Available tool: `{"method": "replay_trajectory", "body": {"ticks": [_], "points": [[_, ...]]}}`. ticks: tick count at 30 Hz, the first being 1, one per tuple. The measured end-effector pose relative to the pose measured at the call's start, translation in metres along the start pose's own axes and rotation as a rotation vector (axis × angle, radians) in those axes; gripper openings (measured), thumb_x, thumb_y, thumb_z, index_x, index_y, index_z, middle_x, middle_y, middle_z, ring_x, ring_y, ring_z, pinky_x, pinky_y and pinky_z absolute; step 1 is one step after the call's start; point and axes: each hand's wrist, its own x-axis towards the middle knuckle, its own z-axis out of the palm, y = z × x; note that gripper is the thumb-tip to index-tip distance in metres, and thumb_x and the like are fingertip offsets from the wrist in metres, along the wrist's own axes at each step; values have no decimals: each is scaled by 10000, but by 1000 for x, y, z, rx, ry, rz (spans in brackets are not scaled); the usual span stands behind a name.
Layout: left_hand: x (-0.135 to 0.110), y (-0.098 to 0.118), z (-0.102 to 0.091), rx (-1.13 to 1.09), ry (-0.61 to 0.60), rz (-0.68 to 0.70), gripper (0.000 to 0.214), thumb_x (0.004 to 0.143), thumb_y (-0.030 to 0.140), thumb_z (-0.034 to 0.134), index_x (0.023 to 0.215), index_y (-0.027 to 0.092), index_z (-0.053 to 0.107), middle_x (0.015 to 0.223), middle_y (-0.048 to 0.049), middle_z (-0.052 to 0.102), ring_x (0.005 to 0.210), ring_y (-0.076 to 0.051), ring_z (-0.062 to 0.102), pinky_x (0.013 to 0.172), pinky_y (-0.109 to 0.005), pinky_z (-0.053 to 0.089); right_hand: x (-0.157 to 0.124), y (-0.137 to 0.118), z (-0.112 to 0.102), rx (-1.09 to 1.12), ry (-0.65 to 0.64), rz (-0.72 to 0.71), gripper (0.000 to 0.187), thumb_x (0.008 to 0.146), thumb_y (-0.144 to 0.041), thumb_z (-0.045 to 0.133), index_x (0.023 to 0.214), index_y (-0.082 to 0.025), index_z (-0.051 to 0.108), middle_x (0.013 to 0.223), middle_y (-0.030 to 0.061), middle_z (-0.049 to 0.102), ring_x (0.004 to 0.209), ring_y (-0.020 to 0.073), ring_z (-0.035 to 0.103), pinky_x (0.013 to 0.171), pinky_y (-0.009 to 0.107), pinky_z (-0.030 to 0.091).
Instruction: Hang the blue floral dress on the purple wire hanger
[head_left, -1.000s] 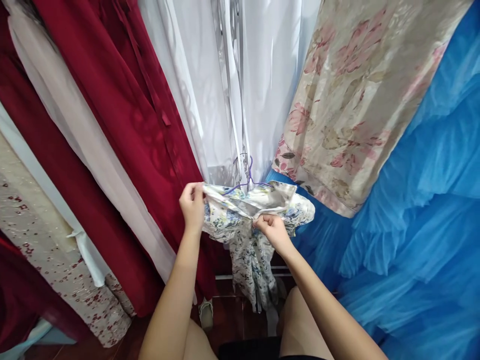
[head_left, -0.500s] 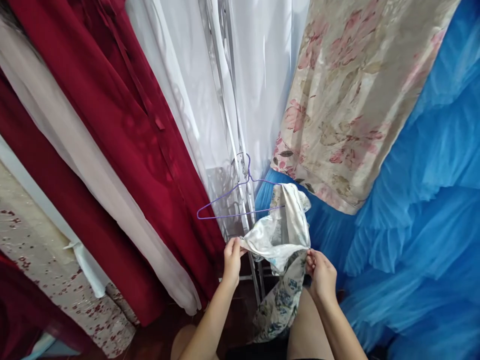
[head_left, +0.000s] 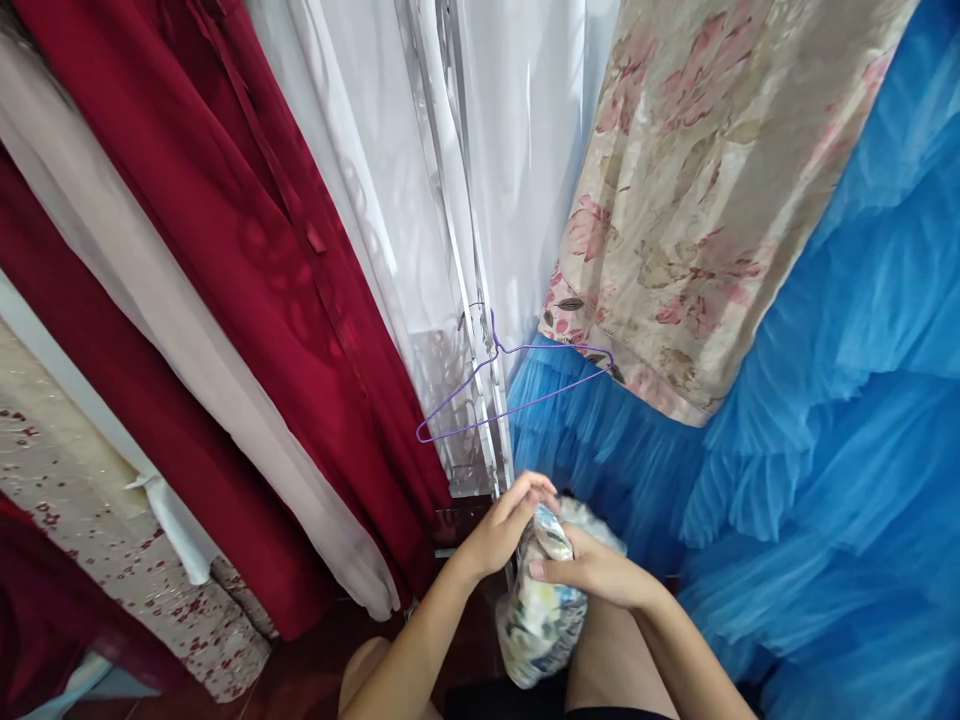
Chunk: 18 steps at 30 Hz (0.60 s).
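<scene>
A floral-print garment [head_left: 544, 625], white with blue and yellow patches, hangs bunched in front of my knees. My right hand [head_left: 596, 570] is closed round its upper part, the thumb lying across the front. At the top of the bundle is my left hand [head_left: 517, 515], fingers stretched out and bent over the cloth; it seems to touch the fabric without gripping it. Beyond both hands, a purple wire hanger [head_left: 517, 408] hangs bare and tilted on a white metal rack [head_left: 480, 370]. The garment's full shape is hidden by its folds.
Long red dresses [head_left: 300, 330], one of pale pink cloth [head_left: 195, 330], hang at left. White cloth [head_left: 525, 150] hangs behind the rack. A pink-flowered beige garment [head_left: 675, 220] and a ruffled blue tulle dress [head_left: 847, 430] fill the right. Below is a dark reddish floor [head_left: 300, 670].
The garment has come off the hanger and is gathered lower, near my knees. My right hand has moved left and wrapped round it; my left hand has let go of its edge. The hanger has swung.
</scene>
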Motion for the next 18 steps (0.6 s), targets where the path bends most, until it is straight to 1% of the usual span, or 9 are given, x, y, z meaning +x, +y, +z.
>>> {"method": "replay_trajectory", "body": {"ticks": [2, 4, 6, 8, 10, 13, 15, 17, 18], "points": [[-19, -15, -7, 26, -198, -95, 541, 1028, 546, 228, 1103, 190, 629, 1032, -83, 660, 995, -220, 602, 945, -359, 460, -3, -14, -9, -39, -125, 42, 351, 765, -461, 783, 776, -144, 634, 700, -19, 580, 657, 131, 509, 655, 263, 450], [-38, -31, -18, 232, -310, -146, 532, 992, 589, 337, 937, 178, 670, 913, -67, 675, 907, -220, 613, 945, -374, 458, -4, -29, -22, -92, -213, 80, 338, 779, -419, 762, 697, -131, 607, 625, -37, 519, 580, 96, 430, 568, 234, 377], [-54, -47, -39, 531, -328, -184, 501, 925, 601, 497, 705, 175, 644, 730, -31, 640, 772, -198, 606, 1025, -425, 402, -3, -44, -39, -217, -228, 105, 303, 784, -382, 738, 682, -124, 617, 603, -39, 512, 552, 89, 408, 527, 226, 333], [-65, -57, -71, 778, -297, -231, 539, 880, 598, 572, 548, 173, 573, 591, 6, 571, 655, -162, 573, 1115, -487, 294, 1, -57, -58, -379, -141, 93, 227, 792, -324, 694, 696, -124, 642, 614, -29, 547, 552, 101, 440, 517, 225, 332], [-70, -59, -110, 892, -254, -287, 533, 868, 604, 581, 547, 178, 595, 589, 17, 586, 654, -157, 577, 1146, -522, 224, 12, -67, -78, -516, -15, 40, 127, 775, -247, 647, 785, -129, 693, 677, -9, 621, 596, 132, 520, 550, 233, 383], [-62, -47, -167, 974, -112, -278, 414, 892, 591, 548, 784, 238, 737, 878, -17, 710, 899, -218, 615, 1120, -513, 243, 42, -73, -105, -708, 204, -85, 378, 734, -199, 624, 1097, -152, 717, 966, 54, 733, 816, 214, 649, 727, 282, 482], [-47, -35, -196, 1042, 6, -244, 356, 918, 550, 523, 976, 286, 754, 1081, -44, 708, 1093, -265, 560, 1072, -492, 286, 69, -72, -117, -862, 361, -158, 556, 732, -218, 641, 1284, -157, 646, 1216, 107, 699, 1006, 266, 657, 866, 323, 485], [-25, -26, -215, 1095, 107, -241, 330, 918, 514, 531, 1055, 298, 739, 1172, -59, 689, 1209, -299, 479, 1040, -495, 292, 94, -69, -122, -1003, 459, -176, 581, 756, -245, 647, 1327, -147, 620, 1309, 136, 659, 1089, 284, 646, 913, 325, 473], [-14, -23, -222, 1106, 147, -251, 323, 915, 500, 534, 1054, 290, 736, 1197, -63, 682, 1241, -311, 446, 1037, -503, 283, 104, -67, -123, -1054, 478, -162, 529, 777, -257, 640, 1293, -144, 645, 1270, 138, 684, 1068, 281, 659, 889, 311, 478]]}}
